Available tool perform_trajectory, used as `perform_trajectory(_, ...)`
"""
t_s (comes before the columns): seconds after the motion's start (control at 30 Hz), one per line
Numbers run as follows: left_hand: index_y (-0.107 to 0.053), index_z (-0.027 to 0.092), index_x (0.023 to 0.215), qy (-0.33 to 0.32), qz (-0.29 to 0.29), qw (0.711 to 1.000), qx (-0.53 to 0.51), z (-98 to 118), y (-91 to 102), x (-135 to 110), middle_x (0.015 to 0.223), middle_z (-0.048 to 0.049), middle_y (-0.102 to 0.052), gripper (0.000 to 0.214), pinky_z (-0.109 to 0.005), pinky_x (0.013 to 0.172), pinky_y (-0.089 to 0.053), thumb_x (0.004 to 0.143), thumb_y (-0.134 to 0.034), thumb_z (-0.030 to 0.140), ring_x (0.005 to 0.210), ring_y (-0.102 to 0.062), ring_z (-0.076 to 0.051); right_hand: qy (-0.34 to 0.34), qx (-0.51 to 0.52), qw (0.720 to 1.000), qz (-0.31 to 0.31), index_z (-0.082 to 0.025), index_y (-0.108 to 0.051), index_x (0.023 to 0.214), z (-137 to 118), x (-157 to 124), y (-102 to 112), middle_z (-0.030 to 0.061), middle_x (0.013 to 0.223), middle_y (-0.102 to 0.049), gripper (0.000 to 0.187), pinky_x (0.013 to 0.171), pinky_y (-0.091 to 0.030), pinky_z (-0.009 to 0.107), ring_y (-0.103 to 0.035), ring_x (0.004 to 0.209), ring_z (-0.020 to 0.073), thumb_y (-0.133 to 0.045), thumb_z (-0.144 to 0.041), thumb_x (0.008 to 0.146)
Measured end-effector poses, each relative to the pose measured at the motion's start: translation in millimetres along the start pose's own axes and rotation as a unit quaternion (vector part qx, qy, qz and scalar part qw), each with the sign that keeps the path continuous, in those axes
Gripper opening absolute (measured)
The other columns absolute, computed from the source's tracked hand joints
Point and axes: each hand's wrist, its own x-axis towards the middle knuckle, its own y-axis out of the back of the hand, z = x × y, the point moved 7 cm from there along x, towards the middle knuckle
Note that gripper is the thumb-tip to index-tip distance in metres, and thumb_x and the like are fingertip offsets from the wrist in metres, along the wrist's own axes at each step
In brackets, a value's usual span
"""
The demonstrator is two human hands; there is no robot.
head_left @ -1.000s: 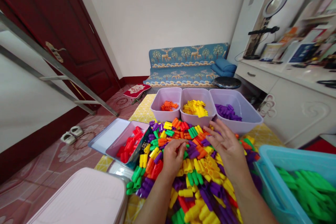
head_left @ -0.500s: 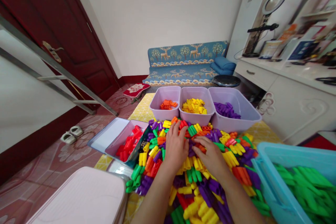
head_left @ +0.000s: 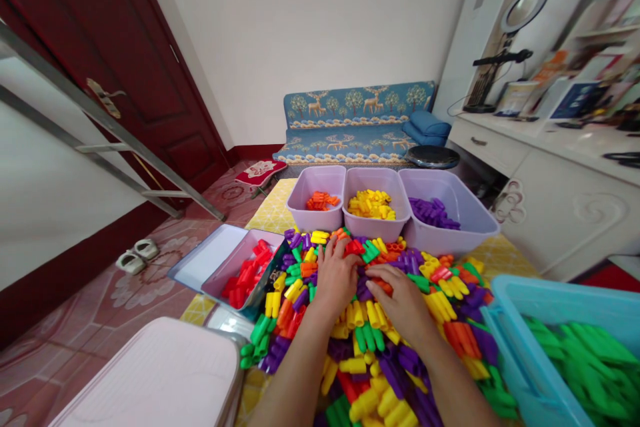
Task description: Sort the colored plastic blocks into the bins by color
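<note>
A heap of short plastic tube pieces [head_left: 445,290] in red, orange, yellow, green and purple covers the yellow mat in front of me. My left hand [head_left: 336,277] lies flat on the heap, its fingers stretched toward red and orange pieces at the far edge. My right hand [head_left: 404,303] rests on the heap just to its right. Its fingers are held together and curl down over orange pieces; what they hold, if anything, is hidden. Behind the heap stand three lilac tubs: one with orange pieces [head_left: 317,219], one with yellow [head_left: 373,172], one with purple [head_left: 453,240].
A lilac tub of red pieces [head_left: 223,277] sits on a blue lid [head_left: 207,260] at the left. A teal bin of green pieces [head_left: 510,297] is at the right, a white case [head_left: 160,373] near left. Ladder [head_left: 100,120], slippers [head_left: 135,257], sofa [head_left: 357,120], white cabinet [head_left: 565,207].
My right hand, raised and spread a second ago, has come down onto the heap with its fingers curled. My left hand has reached forward and flattened near the far edge.
</note>
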Motion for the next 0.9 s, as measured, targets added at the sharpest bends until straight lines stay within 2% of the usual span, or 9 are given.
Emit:
perform_trajectory(0.13,-0.069,0.023,0.104,0.008,0.031,0.999,-0.026,-3,-1.3,-3,0.133,-0.0093,-0.053,0.029,-0.056,0.106,-0.034,0.083,-0.053,0.012,0.130,-0.040,-0.030,-0.001,0.005,1.000,0.005,-0.020,-0.070,0.097,-1,0,1,0.0084,0.105,-0.069,0.021,0.097,-0.044,0.042,-0.061,0.103,0.0231,-0.053,-0.026,0.085)
perform_trajectory(0.23,-0.065,0.022,0.114,0.030,0.085,0.992,-0.089,-11,2.3,-7,0.125,-0.0108,-0.058,0.033,-0.049,0.102,-0.041,0.085,-0.052,0.013,0.120,-0.050,-0.026,0.000,0.008,1.000,0.006,-0.020,-0.070,0.096,-1,0,1,0.0083,0.105,-0.069,0.021,0.096,-0.045,0.042,-0.061,0.102,0.0230,-0.053,-0.027,0.085)
perform_trajectory(0.33,-0.068,0.021,0.106,0.066,0.155,0.967,-0.190,-22,8.2,-14,0.116,-0.0097,-0.063,0.024,-0.042,0.098,-0.046,0.088,-0.053,0.020,0.112,-0.057,-0.023,0.000,0.009,1.000,0.005,-0.020,-0.070,0.096,-1,-1,1,0.0085,0.105,-0.069,0.021,0.096,-0.045,0.043,-0.061,0.102,0.0234,-0.053,-0.028,0.085)
perform_trajectory(0.43,-0.069,0.020,0.100,0.097,0.210,0.924,-0.303,-32,12.1,-21,0.109,-0.0090,-0.065,0.020,-0.036,0.090,-0.052,0.089,-0.054,0.027,0.102,-0.062,-0.020,0.001,0.006,1.000,0.004,-0.021,-0.070,0.097,-1,-1,1,0.0082,0.106,-0.069,0.021,0.097,-0.044,0.042,-0.060,0.103,0.0234,-0.053,-0.029,0.086)
perform_trajectory(0.53,-0.059,0.019,0.119,0.131,0.286,0.863,-0.394,-41,19.9,-29,0.115,-0.0110,-0.061,0.033,-0.031,0.082,-0.055,0.090,-0.052,0.033,0.091,-0.066,-0.017,0.001,0.001,1.000,0.001,-0.021,-0.069,0.097,0,-2,1,0.0078,0.106,-0.068,0.022,0.097,-0.044,0.041,-0.060,0.104,0.0229,-0.053,-0.030,0.087)
perform_trajectory(0.63,-0.031,0.023,0.144,0.163,0.393,0.798,-0.426,-53,34.5,-42,0.131,-0.0135,-0.052,0.054,-0.030,0.086,-0.054,0.094,-0.046,0.034,0.103,-0.064,-0.017,0.001,-0.002,1.000,-0.001,-0.020,-0.069,0.098,0,-2,1,0.0076,0.106,-0.068,0.022,0.097,-0.044,0.040,-0.060,0.104,0.0225,-0.053,-0.030,0.087)
perform_trajectory(0.73,-0.015,0.029,0.149,0.195,0.478,0.742,-0.428,-68,46.5,-54,0.146,-0.0121,-0.038,0.061,-0.027,0.087,-0.054,0.095,-0.042,0.034,0.120,-0.056,-0.020,-0.001,-0.005,1.000,-0.002,-0.020,-0.069,0.098,0,-2,1,0.0075,0.107,-0.068,0.022,0.096,-0.044,0.040,-0.060,0.103,0.0224,-0.053,-0.030,0.087)
perform_trajectory(0.8,-0.010,0.032,0.149,0.216,0.503,0.720,-0.428,-77,50.3,-59,0.153,-0.0105,-0.027,0.062,-0.025,0.087,-0.053,0.095,-0.041,0.035,0.126,-0.051,-0.021,-0.004,-0.006,1.000,-0.003,-0.020,-0.069,0.098,0,-2,0,0.0077,0.107,-0.068,0.022,0.096,-0.044,0.040,-0.060,0.103,0.0226,-0.053,-0.029,0.087)
perform_trajectory(0.9,0.000,0.036,0.148,0.229,0.499,0.706,-0.447,-83,50.4,-59,0.156,-0.0120,-0.018,0.067,-0.028,0.089,-0.053,0.095,-0.041,0.034,0.125,-0.053,-0.021,-0.004,-0.005,1.000,-0.004,-0.020,-0.070,0.098,-1,-2,1,0.0076,0.107,-0.068,0.022,0.096,-0.044,0.040,-0.060,0.104,0.0224,-0.053,-0.028,0.087)
